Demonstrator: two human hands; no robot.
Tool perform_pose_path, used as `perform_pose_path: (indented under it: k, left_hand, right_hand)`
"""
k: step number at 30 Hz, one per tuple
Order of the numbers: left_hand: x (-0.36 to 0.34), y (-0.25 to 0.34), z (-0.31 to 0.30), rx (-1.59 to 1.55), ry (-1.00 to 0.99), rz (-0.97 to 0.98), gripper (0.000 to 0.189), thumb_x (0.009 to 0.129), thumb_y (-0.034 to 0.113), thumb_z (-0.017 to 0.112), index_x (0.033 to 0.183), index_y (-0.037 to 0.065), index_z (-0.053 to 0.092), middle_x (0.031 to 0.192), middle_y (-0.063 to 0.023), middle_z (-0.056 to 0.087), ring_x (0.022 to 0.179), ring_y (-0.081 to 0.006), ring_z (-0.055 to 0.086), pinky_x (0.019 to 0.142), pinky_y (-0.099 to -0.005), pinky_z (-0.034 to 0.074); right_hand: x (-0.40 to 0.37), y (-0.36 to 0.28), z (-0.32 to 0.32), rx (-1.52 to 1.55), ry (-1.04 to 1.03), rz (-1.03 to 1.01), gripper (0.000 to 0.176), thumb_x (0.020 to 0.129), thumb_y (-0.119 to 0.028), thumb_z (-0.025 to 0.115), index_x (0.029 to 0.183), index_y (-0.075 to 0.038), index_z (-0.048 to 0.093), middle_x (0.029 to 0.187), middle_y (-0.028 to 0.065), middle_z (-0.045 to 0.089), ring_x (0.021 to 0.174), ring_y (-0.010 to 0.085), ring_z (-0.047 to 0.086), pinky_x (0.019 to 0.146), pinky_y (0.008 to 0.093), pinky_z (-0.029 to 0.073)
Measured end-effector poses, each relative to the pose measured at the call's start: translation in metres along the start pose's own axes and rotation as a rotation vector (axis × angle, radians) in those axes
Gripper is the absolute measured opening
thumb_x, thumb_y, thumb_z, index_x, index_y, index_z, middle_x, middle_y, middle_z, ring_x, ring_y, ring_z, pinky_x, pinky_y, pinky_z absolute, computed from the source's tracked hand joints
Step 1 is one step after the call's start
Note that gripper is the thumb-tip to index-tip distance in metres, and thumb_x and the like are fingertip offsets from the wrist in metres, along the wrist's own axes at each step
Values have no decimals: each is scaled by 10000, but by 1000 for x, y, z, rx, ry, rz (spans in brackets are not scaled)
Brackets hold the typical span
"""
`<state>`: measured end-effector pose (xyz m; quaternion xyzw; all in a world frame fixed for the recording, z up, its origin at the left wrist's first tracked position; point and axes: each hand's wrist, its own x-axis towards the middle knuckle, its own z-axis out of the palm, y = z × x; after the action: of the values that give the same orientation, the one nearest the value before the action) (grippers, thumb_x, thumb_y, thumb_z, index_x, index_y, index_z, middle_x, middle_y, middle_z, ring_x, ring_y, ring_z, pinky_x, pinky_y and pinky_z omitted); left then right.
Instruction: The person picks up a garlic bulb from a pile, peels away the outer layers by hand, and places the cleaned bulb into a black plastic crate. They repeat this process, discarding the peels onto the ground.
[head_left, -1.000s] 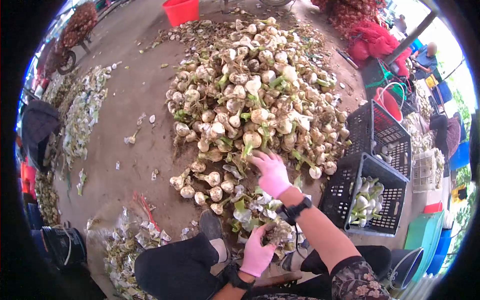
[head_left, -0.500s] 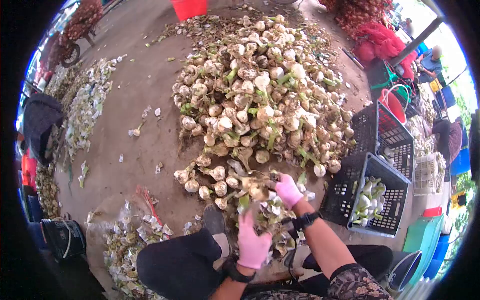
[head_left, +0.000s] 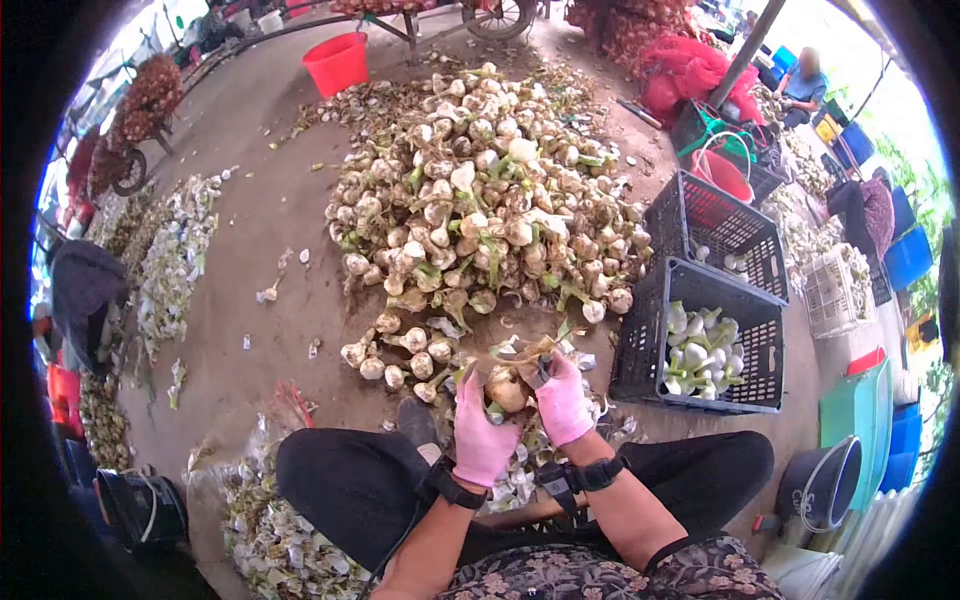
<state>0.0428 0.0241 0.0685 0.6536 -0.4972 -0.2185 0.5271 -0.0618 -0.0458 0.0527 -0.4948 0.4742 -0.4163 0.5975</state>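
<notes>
My left hand (head_left: 484, 436), in a pink glove, is wrapped round the left side of a garlic bulb (head_left: 508, 391) with dry roots or stem above it. My right hand (head_left: 564, 402), also gloved in pink, is closed at the bulb's right side, with a small dark object (head_left: 543, 368) at its fingertips, too small to name. Several loose bulbs (head_left: 413, 341) lie just beyond my left hand. Behind them rises a large heap of garlic bulbs (head_left: 490, 200). Peeled skins lie on the ground below my hands.
A black crate (head_left: 640, 345) with trimmed white bulbs (head_left: 703, 350) stands at the right, another crate (head_left: 735, 235) behind it. A red bucket (head_left: 337, 65) is at the back. A dark bucket (head_left: 820, 485) stands lower right. Two people sit farther off at the right. Skins lie at the left.
My left hand has moved up to the bulb and closed round its side. My right hand stays near it. The view has shifted, so the heap and crates appear farther left.
</notes>
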Motion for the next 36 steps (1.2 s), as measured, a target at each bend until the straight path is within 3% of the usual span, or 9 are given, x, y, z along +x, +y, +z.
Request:
perform_pose_path:
  k: [2, 9, 16, 20, 23, 27, 30, 33, 36]
  left_hand:
    - [-4, -6, -4, -59, -62, -68, 735, 587, 24, 765, 1248, 9, 444, 1201, -193, 491, 1145, -351, 483, 985, -374, 388]
    - [-9, -25, 2, -347, -78, -241, 792, 607, 30, 801, 1285, -52, 398, 1215, -141, 518, 1149, -221, 496, 996, -311, 384]
    - [1, -12, -15, -735, -152, -455, 675, 739, 32, 750, 1310, -29, 396, 1219, -93, 535, 1106, -166, 515, 973, -291, 398]
    - [1, -20, -12, -817, -11, -452, 464, 912, 277, 601, 1249, -18, 481, 1131, -76, 578, 1009, -149, 558, 904, -271, 444]
    - [10, -34, -19, -859, -141, -759, 553, 981, 478, 323, 1143, 4, 559, 1046, -104, 631, 964, -196, 610, 896, -330, 471]
    - [5, -50, -13, -1032, -149, -848, 533, 991, 448, 296, 1161, 4, 539, 1072, -112, 624, 981, -236, 614, 903, -362, 476]
    - [4, -22, -15, -1189, -167, -689, 445, 963, 379, 453, 1197, 4, 505, 1122, -95, 596, 1035, -220, 585, 924, -353, 463]
    - [1, -18, -11, -859, -216, -492, 545, 775, 1, 698, 1263, 22, 454, 1156, -55, 559, 1031, -140, 552, 871, -284, 477]
    - [4, -17, -13, -975, -265, -578, 575, 739, -43, 711, 1254, 26, 465, 1154, -56, 561, 1034, -144, 553, 887, -278, 471]
  right_hand:
    - [-8, -9, -3, -8, -25, -26, 217, 871, -147, 644, 1013, 6, 585, 900, 30, 634, 830, 104, 555, 775, 262, 450]
    - [-14, -34, -9, -118, -196, 90, 285, 903, -159, 606, 1138, -7, 554, 1009, 37, 621, 927, 98, 565, 820, 255, 453]
    - [-8, -1, -18, -214, -134, -147, 310, 860, -18, 580, 1162, 33, 535, 1040, 87, 637, 960, 134, 573, 860, 265, 441]
    - [-12, -13, -22, -356, -122, -148, 344, 841, 39, 566, 1184, 24, 541, 1082, 100, 634, 986, 143, 577, 898, 270, 436]
    - [-22, -43, -21, -210, -289, 60, 333, 839, 29, 594, 1170, 17, 557, 1070, 81, 638, 980, 130, 579, 892, 265, 441]
    - [-30, -40, -31, -119, -322, 105, 313, 858, -17, 610, 1167, 7, 563, 1031, 56, 648, 964, 116, 582, 852, 266, 458]
    - [-26, -42, -36, -160, -197, 104, 306, 866, -32, 607, 1166, 5, 564, 1025, 44, 646, 948, 113, 582, 847, 262, 458]
    - [-22, -40, -31, -43, -218, 105, 302, 856, 10, 580, 1157, 7, 566, 1005, 43, 645, 943, 109, 580, 852, 258, 452]
    - [-19, -40, -31, -65, -201, 54, 363, 781, 115, 517, 1124, 13, 578, 994, 41, 642, 945, 118, 580, 852, 255, 447]
